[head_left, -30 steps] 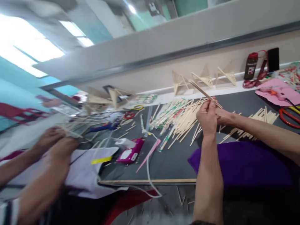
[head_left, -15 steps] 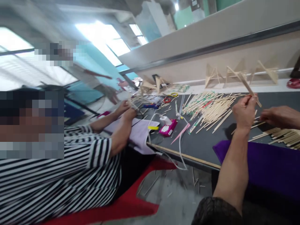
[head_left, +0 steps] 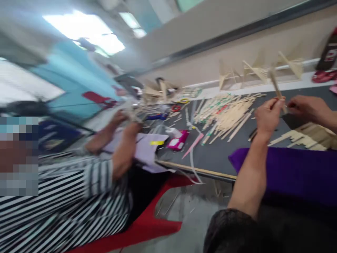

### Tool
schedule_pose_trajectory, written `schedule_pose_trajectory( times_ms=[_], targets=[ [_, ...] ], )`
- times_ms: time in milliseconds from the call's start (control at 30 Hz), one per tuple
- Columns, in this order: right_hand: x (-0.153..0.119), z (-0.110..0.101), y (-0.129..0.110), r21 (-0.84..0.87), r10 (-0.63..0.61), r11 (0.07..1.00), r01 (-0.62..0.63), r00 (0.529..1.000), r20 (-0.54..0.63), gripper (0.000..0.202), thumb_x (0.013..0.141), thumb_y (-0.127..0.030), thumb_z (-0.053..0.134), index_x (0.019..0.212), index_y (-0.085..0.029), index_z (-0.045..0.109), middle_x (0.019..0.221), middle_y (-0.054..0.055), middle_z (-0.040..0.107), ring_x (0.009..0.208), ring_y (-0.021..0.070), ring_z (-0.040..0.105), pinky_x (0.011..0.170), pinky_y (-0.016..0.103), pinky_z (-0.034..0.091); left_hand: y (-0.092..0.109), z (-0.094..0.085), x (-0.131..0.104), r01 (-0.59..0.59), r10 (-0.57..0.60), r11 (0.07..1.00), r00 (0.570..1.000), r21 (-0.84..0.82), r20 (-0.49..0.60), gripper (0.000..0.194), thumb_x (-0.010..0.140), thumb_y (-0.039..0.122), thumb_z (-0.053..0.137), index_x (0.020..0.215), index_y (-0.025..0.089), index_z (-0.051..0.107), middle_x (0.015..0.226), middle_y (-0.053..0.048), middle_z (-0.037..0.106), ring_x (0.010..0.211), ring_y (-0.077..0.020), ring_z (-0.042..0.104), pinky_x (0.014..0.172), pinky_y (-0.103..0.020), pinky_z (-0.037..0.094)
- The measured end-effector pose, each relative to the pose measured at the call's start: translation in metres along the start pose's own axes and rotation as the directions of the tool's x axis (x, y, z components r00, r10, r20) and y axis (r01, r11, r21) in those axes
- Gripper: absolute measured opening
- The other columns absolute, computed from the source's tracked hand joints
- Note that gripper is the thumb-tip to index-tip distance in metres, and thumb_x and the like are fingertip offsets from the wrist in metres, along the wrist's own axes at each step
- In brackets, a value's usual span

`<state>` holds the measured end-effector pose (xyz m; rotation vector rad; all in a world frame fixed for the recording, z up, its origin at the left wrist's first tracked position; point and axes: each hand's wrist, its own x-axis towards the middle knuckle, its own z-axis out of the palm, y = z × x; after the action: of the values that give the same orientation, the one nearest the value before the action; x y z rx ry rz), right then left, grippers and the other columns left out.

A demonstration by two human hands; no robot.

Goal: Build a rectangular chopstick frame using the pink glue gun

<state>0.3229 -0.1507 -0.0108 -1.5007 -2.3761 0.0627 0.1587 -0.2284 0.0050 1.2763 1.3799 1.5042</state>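
Observation:
My left hand (head_left: pixel 270 114) is closed around a few thin wooden sticks (head_left: pixel 274 82), raised above the table and tilted. Close to their lower end is my right hand (head_left: pixel 310 108), its fingers curled; blur hides what they hold, if anything. Below that hand lies a row of wooden sticks (head_left: pixel 305 135), partly in shadow. A larger loose pile of wooden sticks (head_left: pixel 234 114) spreads left of my hands, with several in green-printed wrappers (head_left: pixel 207 110) among them. Purple cloth (head_left: pixel 297 172) covers the table edge under my forearms.
Stick-built frames (head_left: pixel 259 75) stand along the wall ledge. To the left are a pink box (head_left: pixel 178 140) with a white plug, a cable (head_left: pixel 193 168), scissors (head_left: pixel 176 108) and a blue tool (head_left: pixel 157 116). A co-worker in a striped shirt (head_left: pixel 65 196) sits at the left, hands over the table.
The view has swung to the right, so the table's things sit further left and higher. My right hand has come up closer to the sticks in my left hand.

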Motion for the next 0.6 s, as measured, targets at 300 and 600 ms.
schedule_pose_trajectory(
  times_ms=[300,600],
  targets=[
    [-0.023,-0.036,-0.006,0.863,0.162,0.490,-0.123,0.986,0.049,0.006,0.082,-0.019,0.064,0.078,-0.018,0.061,0.062,-0.002,0.064,0.058,0.0089,0.061,0.049,0.018,0.042,-0.018,0.006,0.017,0.034,-0.038,0.999,0.982,0.025,0.185,0.014,0.083,0.031,0.068,0.078,0.021,0.076,0.071,-0.002,0.070,0.065,-0.0128,0.061,0.048,-0.020,0.039],
    [-0.028,-0.033,-0.016,0.873,0.165,0.465,-0.151,0.983,0.082,0.013,0.080,-0.005,0.064,0.074,-0.016,0.060,0.062,-0.003,0.065,0.055,0.0080,0.060,0.049,0.019,0.045,-0.025,0.005,0.015,-0.087,0.022,0.976,0.951,0.198,0.309,0.025,0.081,0.040,0.064,0.083,0.019,0.078,0.068,-0.002,0.070,0.067,-0.0158,0.062,0.053,-0.022,0.042]
  ],
)
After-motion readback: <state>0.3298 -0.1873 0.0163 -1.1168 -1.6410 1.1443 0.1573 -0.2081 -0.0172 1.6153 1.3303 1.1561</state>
